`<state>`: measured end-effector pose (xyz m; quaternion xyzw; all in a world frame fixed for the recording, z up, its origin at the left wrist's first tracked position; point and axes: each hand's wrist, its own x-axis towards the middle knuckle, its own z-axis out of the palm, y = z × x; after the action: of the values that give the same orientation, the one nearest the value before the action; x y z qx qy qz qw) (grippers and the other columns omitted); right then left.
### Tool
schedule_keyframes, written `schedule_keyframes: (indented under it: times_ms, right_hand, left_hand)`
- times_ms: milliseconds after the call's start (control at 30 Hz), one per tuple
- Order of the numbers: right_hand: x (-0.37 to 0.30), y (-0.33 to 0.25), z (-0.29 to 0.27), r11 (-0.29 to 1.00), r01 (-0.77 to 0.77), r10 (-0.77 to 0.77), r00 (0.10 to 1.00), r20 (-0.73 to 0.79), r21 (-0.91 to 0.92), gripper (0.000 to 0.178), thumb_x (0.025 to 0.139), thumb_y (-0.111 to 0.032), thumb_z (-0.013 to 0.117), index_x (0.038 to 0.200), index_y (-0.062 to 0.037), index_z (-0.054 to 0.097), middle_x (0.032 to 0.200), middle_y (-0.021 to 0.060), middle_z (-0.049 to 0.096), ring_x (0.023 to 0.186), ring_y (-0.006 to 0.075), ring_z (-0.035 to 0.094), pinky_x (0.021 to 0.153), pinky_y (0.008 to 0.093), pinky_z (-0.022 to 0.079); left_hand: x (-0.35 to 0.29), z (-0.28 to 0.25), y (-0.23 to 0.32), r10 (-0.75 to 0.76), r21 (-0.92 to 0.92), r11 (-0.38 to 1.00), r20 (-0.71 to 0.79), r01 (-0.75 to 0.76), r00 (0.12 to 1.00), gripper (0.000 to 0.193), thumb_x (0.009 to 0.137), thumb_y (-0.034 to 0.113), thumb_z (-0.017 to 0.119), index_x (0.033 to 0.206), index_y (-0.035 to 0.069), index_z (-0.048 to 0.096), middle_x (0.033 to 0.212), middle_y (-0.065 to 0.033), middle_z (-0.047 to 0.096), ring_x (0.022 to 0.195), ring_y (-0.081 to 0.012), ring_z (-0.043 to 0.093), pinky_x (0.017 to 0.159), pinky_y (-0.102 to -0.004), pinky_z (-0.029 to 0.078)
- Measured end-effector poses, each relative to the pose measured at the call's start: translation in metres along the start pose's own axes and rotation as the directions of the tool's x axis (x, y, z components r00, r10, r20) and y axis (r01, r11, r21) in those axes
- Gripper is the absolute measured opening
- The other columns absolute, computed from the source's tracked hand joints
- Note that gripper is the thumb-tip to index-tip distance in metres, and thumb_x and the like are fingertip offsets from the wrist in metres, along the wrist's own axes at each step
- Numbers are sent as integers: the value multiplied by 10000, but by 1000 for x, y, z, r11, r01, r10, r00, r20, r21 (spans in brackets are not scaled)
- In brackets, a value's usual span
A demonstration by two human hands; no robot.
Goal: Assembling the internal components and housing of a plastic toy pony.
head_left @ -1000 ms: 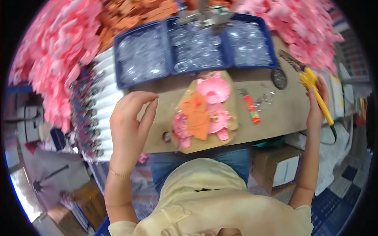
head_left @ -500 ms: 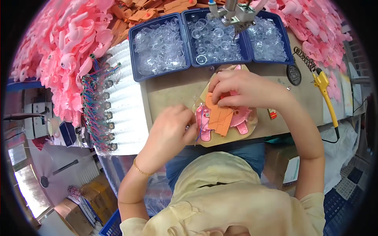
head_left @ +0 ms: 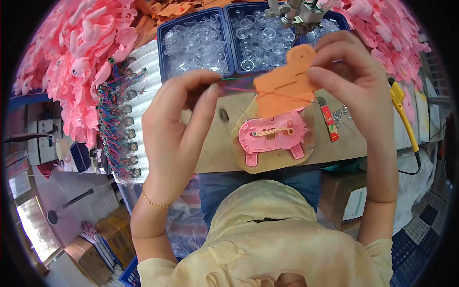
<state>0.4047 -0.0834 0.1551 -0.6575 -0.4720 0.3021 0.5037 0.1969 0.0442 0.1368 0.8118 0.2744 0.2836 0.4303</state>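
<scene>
My right hand [head_left: 351, 67], raised over the workbench, pinches an orange plastic part [head_left: 285, 91] by its right side. Thin wires [head_left: 239, 88] in red and green stretch from that part to my left hand [head_left: 179, 110], whose thumb and fingertips are closed on them. A small dark round piece [head_left: 224, 115], blurred, hangs or lies below the left fingers; I cannot tell which. Nearer me, a pink toy body shell [head_left: 272, 134] with stubby legs lies on a yellowish board [head_left: 253, 165], with neither hand touching it.
Blue bins [head_left: 193, 50] of clear plastic pieces stand behind, under a metal machine head [head_left: 301, 16]. Pink parts [head_left: 91, 57] pile up at both sides. Wired round components [head_left: 128, 110] line white foam at left. A yellow soldering iron [head_left: 404, 112] and a slim red object [head_left: 329, 123] are at right.
The orange part has been lifted off the pink shell, up and right, in my right hand. My left hand has moved up and left, drawing the wires out between both hands.
</scene>
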Motion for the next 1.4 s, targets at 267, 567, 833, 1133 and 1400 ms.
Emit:
schedule_keyframes:
  times_ms: [267, 567, 833, 1133, 1400]
  right_hand:
    - [-71, 39, 7, 949, -244, 242, 970, -34, -198, 101, 760, 4, 633, 809, 2, 545, 932, 59, 489, 772, 127, 527, 678, 226, 440]
    - [-20, 34, 69, 904, 224, -1, 852, 523, -364, 253, 734, -63, 651, 981, -44, 602, 959, 114, 616, 850, 271, 611, 684, 343, 487]
    - [-14, 41, 65, 813, 418, -201, 854, 479, -405, 170, 740, -90, 631, 907, -57, 627, 821, 77, 598, 736, 261, 585, 630, 354, 453]
    - [-15, 39, 82, 687, 490, -192, 835, 516, -536, 66, 698, -93, 632, 716, -43, 593, 761, 72, 485, 771, 249, 499, 686, 362, 365]
    - [-11, 39, 80, 688, 478, -127, 820, 558, -546, 72, 704, -87, 625, 694, -31, 582, 761, 91, 483, 780, 260, 503, 692, 369, 365]
  left_hand:
    - [-55, 40, -31, -498, -491, 578, 421, 652, 758, 226, 874, 26, 545, 1093, -28, 526, 917, -69, 617, 843, -118, 598, 760, -238, 489]
    - [-71, 41, -27, -440, -572, 632, 290, 522, 850, 241, 856, -3, 582, 1091, -52, 558, 962, -80, 628, 839, -134, 625, 767, -238, 510]
    - [-78, 52, -38, -403, -429, 816, 55, 386, 913, 226, 821, 54, 643, 1029, -28, 610, 921, -84, 650, 799, -129, 613, 734, -260, 495]
    - [-82, 65, -54, -90, 285, 951, -129, 124, 988, 75, 766, 106, 664, 803, 77, 605, 744, -52, 507, 746, -240, 473, 698, -346, 355]
    - [-98, 57, -65, 308, 564, 791, -31, -238, 951, 344, 695, 149, 722, 1036, 153, 674, 829, 18, 541, 737, -163, 486, 687, -313, 352]
